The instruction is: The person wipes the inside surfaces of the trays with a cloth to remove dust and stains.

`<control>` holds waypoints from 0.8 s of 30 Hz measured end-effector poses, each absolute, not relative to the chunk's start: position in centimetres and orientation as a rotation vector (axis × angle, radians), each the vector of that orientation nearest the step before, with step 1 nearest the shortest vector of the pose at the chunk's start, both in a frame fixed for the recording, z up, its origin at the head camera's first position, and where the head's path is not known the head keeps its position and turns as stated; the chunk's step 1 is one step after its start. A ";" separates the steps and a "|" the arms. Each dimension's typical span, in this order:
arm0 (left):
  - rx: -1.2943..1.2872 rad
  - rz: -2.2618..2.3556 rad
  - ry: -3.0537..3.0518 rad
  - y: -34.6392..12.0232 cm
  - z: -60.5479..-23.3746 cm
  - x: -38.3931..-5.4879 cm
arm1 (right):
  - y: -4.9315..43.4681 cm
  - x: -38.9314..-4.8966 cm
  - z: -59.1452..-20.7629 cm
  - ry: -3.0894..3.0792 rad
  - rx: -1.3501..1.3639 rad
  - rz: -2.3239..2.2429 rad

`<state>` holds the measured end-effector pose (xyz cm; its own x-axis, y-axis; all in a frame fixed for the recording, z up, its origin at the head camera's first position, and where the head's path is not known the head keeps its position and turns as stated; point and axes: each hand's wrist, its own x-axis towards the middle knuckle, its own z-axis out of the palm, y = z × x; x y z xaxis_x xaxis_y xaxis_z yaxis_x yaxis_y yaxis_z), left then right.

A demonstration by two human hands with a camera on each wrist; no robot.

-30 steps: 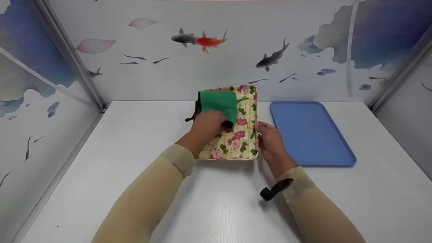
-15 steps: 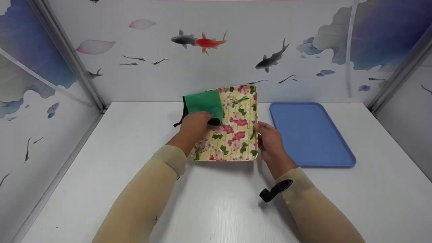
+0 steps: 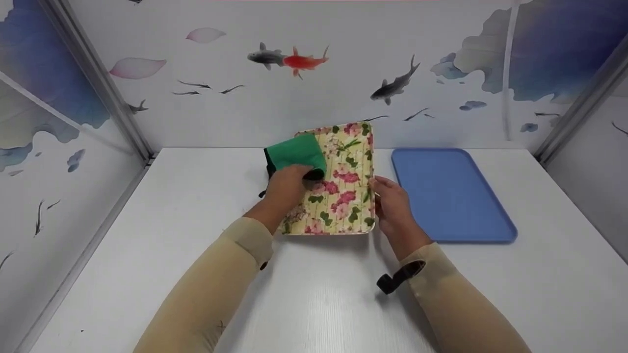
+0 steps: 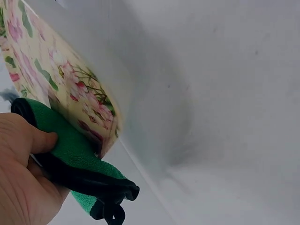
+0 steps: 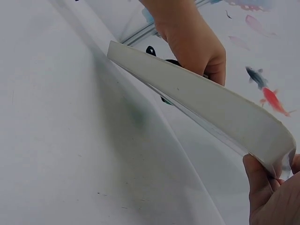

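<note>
My left hand [image 3: 287, 186] pinches a folded green cleaning cloth [image 3: 297, 151] with black edging against the upper left part of a floral tray [image 3: 343, 201]. In the left wrist view, the cloth [image 4: 70, 147] laps over the tray's edge, its black hanging loop [image 4: 114, 213] dangling below the thumb. My right hand [image 3: 392, 201] grips the tray's right side, thumb on the rim and fingers behind. The tray is tilted toward me, and its white outer side [image 5: 201, 103] shows above the table in the right wrist view.
A blue tray [image 3: 454, 196] lies flat on the white table [image 3: 314, 294] to the right. Walls printed with fish [image 3: 304, 61] stand behind and at both sides. A black strap [image 3: 400, 277] hangs from the right sleeve.
My left hand has slid the cloth leftward across the floral tray to its left edge, then turned it slightly downward. The right hand and tray have barely moved.
</note>
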<state>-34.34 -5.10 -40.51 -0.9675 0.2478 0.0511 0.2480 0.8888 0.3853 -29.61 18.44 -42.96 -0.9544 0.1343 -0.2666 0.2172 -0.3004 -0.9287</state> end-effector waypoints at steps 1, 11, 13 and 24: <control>-0.408 -0.637 -3.044 -5.0 -40.5 -34.2 | 18.5 -29.6 -43.0 1.827 0.459 -2.449; -0.505 -0.718 -2.965 -3.2 -40.4 -32.5 | 18.7 -29.7 -43.0 1.828 0.444 -2.456; -0.541 -0.707 -2.956 -2.7 -40.3 -32.1 | 18.8 -29.7 -43.0 1.830 0.430 -2.458; -0.724 -0.697 -2.937 -0.1 -40.1 -29.9 | 18.9 -29.9 -42.9 1.803 0.491 -2.458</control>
<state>-29.91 -0.12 -40.14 -0.8907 0.4325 0.1402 0.4494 0.7905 0.4162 -29.85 18.88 -42.94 -0.9481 0.1429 -0.2841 0.2280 -0.3171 -0.9206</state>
